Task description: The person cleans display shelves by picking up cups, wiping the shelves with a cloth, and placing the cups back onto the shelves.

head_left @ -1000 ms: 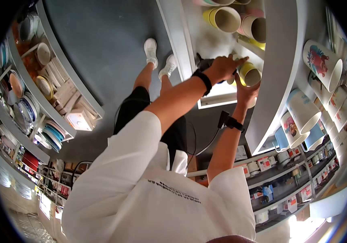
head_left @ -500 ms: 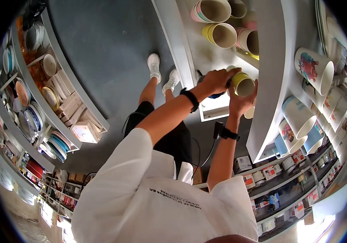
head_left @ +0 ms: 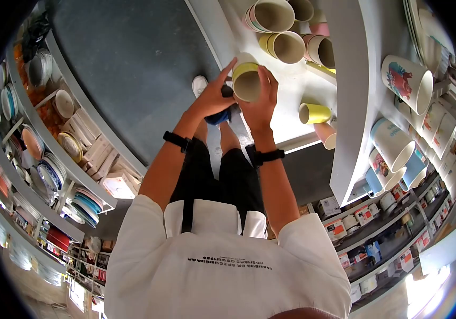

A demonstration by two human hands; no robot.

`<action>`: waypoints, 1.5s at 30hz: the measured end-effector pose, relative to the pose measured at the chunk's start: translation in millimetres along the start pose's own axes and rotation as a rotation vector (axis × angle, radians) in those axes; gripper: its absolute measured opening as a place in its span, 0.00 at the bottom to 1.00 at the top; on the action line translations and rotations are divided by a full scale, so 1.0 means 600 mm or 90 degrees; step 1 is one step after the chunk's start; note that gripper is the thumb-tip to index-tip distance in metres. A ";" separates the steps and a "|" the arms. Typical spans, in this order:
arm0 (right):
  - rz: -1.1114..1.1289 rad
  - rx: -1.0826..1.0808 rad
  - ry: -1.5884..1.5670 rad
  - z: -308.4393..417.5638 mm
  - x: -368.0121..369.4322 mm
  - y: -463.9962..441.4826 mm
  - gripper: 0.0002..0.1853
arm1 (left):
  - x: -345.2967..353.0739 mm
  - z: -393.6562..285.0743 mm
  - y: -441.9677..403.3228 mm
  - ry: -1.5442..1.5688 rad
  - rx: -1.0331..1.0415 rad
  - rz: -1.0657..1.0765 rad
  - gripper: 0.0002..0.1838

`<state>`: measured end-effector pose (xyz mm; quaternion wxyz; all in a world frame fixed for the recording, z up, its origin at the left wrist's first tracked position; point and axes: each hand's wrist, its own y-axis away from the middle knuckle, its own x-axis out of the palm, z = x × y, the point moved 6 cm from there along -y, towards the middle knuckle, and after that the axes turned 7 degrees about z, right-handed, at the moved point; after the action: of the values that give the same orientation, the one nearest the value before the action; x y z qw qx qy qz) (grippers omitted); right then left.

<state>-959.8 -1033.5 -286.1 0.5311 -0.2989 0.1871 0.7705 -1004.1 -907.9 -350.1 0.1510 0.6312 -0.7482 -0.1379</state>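
Note:
A yellow-rimmed cup (head_left: pixel 246 86) is held between my two hands, its mouth facing me. A paler rim shows behind it, possibly a second cup stacked with it. My left hand (head_left: pixel 214 98) touches the cup's left side with its fingers. Around its right side are the fingers of my right hand (head_left: pixel 259 106). A dark blue thing (head_left: pixel 218 117) shows just under my left hand; I cannot tell what it is. On the white shelf (head_left: pixel 286 85) to the right, a yellow cup (head_left: pixel 314 113) lies on its side near a pinkish cup (head_left: pixel 326 135).
Stacked cups (head_left: pixel 286 47) stand farther back on the shelf. A grey upright panel (head_left: pixel 353 106) borders it, with printed mugs (head_left: pixel 393 150) beyond. On the left, a rack holds plates (head_left: pixel 50 171) and wooden boxes (head_left: pixel 100 154). Grey floor (head_left: pixel 127 69) lies between.
Both hands have moved left from inside the shelf to its front edge, carrying the yellow-rimmed cup. The yellow cup lying on the shelf has come into view.

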 end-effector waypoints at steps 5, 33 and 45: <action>-0.055 -0.016 0.061 0.009 0.018 -0.060 0.41 | -0.038 -0.003 -0.056 -0.025 0.047 -0.043 0.52; -0.190 0.144 0.042 0.054 0.070 -0.080 0.23 | -0.110 -0.028 -0.125 -0.249 0.104 -0.099 0.34; -0.128 0.198 -0.163 0.023 0.043 -0.056 0.21 | -0.103 -0.039 -0.133 -0.397 0.068 -0.132 0.35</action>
<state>-938.9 -994.6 -291.8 0.6645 -0.1301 0.2035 0.7072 -913.0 -860.3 -363.4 -0.1335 0.6383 -0.6964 -0.2997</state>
